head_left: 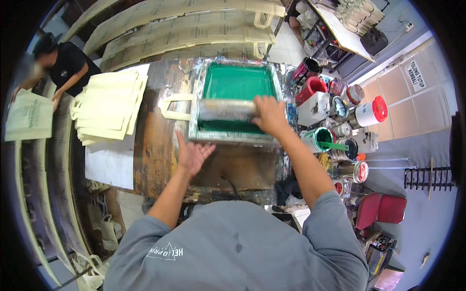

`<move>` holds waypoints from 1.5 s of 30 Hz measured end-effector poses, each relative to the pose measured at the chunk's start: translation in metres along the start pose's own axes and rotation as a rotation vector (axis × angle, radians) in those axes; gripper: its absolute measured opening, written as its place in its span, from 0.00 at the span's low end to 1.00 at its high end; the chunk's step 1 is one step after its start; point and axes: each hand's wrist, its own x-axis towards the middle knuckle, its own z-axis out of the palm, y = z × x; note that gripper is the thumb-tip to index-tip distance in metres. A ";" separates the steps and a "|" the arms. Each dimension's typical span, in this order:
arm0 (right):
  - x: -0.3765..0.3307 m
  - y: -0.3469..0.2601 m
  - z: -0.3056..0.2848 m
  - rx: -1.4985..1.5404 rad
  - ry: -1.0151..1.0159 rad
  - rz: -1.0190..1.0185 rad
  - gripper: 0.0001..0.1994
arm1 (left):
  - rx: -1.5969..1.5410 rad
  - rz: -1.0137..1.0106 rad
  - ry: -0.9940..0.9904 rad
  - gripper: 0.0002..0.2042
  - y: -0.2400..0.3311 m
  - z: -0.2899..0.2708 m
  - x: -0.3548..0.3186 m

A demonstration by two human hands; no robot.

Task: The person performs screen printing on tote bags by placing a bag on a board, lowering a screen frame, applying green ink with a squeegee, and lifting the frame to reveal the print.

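A screen-printing frame (236,138) lies flat on a worn, stained wooden table (160,145), its pale metal rim smeared with ink and its mesh a glossy green. Across the mesh sits a squeegee (225,109), a long bar with a dull silvery look. The right hand (270,115) reaches forward with the arm nearly straight and its fingers closed over the bar's right end. The left hand (193,155) rests at the frame's near left corner, palm down, fingers spread and loose, gripping nothing; whether it presses on the rim or just touches it is hard to tell. Cream cloth handles (174,106) of a bag poke out from under the frame's left side. Further left lies a stack of cream tote bags (110,104), flat and matte. Paint cans (335,138), round and ink-streaked, crowd the table's right edge. At far left another person (60,65) in a black top holds a printed bag (30,115).
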 end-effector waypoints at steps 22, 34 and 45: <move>0.125 0.062 0.130 -0.148 0.157 0.079 0.26 | 0.101 -0.317 0.013 0.64 -0.031 -0.055 0.033; 0.212 0.104 0.139 -0.255 0.147 0.089 0.30 | 1.705 1.338 -0.119 0.34 0.110 0.115 0.266; 0.139 0.081 0.131 -0.205 0.098 0.042 0.27 | 1.988 1.555 0.010 0.27 0.047 0.073 0.317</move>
